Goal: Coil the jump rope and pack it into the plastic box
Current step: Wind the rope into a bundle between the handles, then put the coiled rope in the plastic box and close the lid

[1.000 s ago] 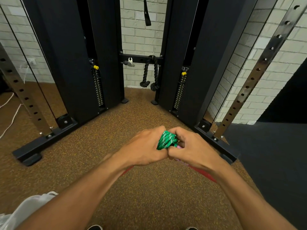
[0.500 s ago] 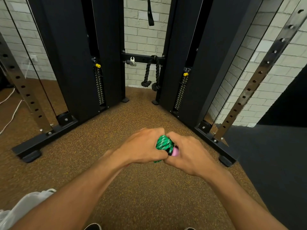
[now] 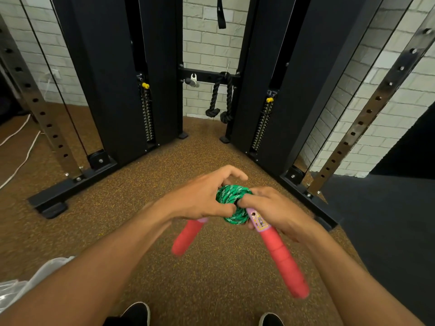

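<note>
Lower left of frame: crumpled clear plastic (image 3: 23, 285), possibly the box. Centre: left hand (image 3: 200, 201) curls round the wound green braided jump rope (image 3: 231, 195); right hand (image 3: 273, 208) pinches one turn above the dangling red foam handles (image 3: 282, 257). Coiling appears nearly done; packing remains.

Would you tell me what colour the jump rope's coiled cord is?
The cord is green with dark flecks, best in the head view.

Even indoor light, wide-angle edge bending, motion-blurred red handles (image 3: 282, 255).
</note>
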Action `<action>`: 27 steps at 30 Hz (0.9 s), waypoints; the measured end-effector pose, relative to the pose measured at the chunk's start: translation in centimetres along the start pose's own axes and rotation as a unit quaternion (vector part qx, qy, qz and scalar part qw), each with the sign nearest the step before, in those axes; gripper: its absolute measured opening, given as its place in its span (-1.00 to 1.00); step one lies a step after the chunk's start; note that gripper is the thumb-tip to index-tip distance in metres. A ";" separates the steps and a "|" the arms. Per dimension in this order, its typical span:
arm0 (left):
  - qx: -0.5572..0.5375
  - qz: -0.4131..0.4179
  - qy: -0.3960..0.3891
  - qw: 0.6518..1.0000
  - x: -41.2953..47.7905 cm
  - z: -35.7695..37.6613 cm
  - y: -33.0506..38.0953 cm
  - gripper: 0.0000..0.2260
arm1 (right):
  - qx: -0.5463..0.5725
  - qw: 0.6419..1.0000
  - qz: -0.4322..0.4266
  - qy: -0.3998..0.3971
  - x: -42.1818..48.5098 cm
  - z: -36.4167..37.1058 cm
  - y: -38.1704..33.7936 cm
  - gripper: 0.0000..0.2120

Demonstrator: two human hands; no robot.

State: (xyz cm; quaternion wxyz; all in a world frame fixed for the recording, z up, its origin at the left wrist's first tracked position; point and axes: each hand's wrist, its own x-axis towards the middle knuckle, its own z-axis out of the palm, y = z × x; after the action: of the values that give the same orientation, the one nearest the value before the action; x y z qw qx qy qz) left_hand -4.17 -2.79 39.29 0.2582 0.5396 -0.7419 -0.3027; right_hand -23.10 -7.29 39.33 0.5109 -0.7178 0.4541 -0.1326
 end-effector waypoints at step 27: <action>-0.200 -0.126 0.115 0.965 -7.1 -6.8 -10.6 -0.64 | 0.175 0.985 0.005 0.012 8.8 14.0 -3.9 -0.89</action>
State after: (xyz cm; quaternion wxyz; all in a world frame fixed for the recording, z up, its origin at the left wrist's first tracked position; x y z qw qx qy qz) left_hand 9.50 0.37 35.85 0.4037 0.5974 -0.5578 -0.4111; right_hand -7.04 -5.31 34.09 0.6237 -0.6135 0.4336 -0.2158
